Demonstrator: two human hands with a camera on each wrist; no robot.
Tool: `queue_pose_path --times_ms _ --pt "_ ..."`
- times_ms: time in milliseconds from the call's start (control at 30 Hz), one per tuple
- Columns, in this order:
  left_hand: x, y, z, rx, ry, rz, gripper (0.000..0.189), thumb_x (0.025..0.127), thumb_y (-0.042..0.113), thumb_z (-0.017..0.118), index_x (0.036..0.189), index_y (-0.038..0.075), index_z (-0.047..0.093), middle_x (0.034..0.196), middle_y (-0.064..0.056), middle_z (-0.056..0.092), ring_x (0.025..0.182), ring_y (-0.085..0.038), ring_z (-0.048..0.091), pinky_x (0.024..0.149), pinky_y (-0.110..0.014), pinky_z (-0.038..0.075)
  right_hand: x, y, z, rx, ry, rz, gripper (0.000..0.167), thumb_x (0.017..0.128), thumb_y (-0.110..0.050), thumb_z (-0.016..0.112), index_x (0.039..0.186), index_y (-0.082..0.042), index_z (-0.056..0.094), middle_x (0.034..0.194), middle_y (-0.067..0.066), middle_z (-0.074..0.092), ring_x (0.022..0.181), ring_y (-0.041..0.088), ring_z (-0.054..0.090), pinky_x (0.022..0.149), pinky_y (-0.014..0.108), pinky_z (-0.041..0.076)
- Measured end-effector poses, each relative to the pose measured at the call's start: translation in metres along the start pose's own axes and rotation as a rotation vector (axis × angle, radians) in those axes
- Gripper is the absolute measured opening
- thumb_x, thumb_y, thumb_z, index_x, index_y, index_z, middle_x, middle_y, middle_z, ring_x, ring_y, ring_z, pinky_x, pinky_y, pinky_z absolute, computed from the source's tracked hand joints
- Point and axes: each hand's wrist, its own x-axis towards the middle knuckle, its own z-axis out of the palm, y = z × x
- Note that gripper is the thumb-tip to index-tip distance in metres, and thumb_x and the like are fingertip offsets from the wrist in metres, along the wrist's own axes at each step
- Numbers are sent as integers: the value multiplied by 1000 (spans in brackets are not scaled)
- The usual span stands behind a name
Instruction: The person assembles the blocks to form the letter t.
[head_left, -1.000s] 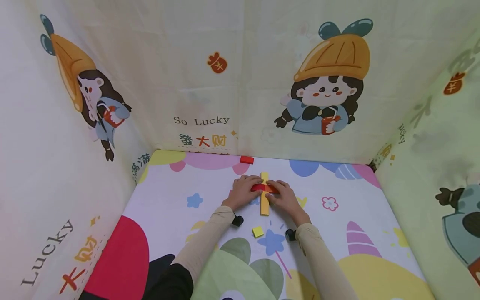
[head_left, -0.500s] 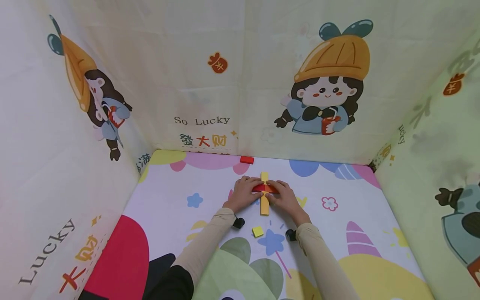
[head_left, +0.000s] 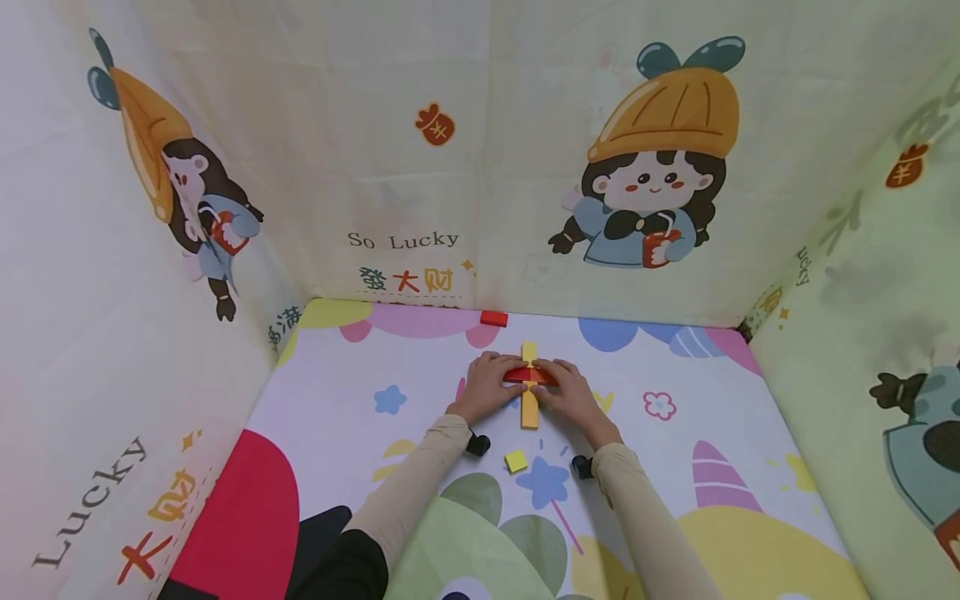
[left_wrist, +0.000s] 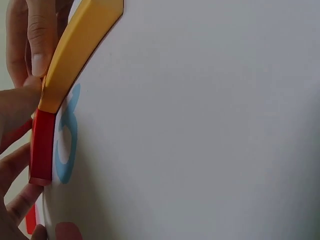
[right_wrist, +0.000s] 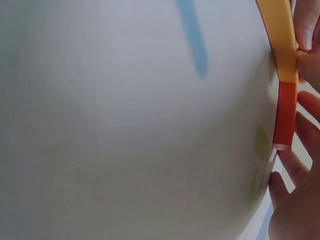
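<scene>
In the head view several wooden blocks lie as a cross on the play mat. A yellow block (head_left: 529, 408) forms the near arm and another yellow block (head_left: 528, 351) the far one. My left hand (head_left: 485, 388) grips the red block (left_wrist: 43, 145) on the left, its thumb at the joint with the near yellow block and its fingers along the far side and outer end. On the right, my right hand (head_left: 572, 402) holds an orange-red block (right_wrist: 285, 114) between thumb and fingers. Both hands' fingertips nearly meet at the centre, partly covering the red pieces.
A loose yellow square block (head_left: 516, 462) lies nearer to me, between the forearms. At the mat's back edge, by the printed cloth wall (head_left: 480, 167), is a red block (head_left: 493, 318). Cloth walls also stand at left and right.
My left hand has shifted slightly to the right, with the red block closer in to the centre. The right hand and the other blocks stay about where they were.
</scene>
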Motion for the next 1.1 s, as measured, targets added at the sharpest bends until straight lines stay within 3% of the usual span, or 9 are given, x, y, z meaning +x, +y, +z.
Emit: queue_pose_path --times_ms 433,833,1100 --pt "0 -1 -6 -3 -9 -3 56 98 52 67 148 28 58 154 3 57 143 -29 44 120 -57 34 2 -8 -3 -21 -4 -3 64 97 -35 72 155 -20 49 159 8 52 156 40 29 122 65 34" --pt "-1 -2 -1 -59 -3 10 55 98 51 68 147 27 59 155 2 56 144 -31 42 121 -59 32 -8 -12 -6 -67 115 -34 64 98 -32 73 154 -11 48 157 14 53 148 41 42 121 62 37" --pt "-2 -3 0 -133 -6 -4 54 97 49 70 146 28 59 156 3 55 146 -30 39 123 -60 28 -24 -22 -10 -37 142 -25 58 100 -28 70 151 -8 51 155 16 54 146 40 46 122 59 37"
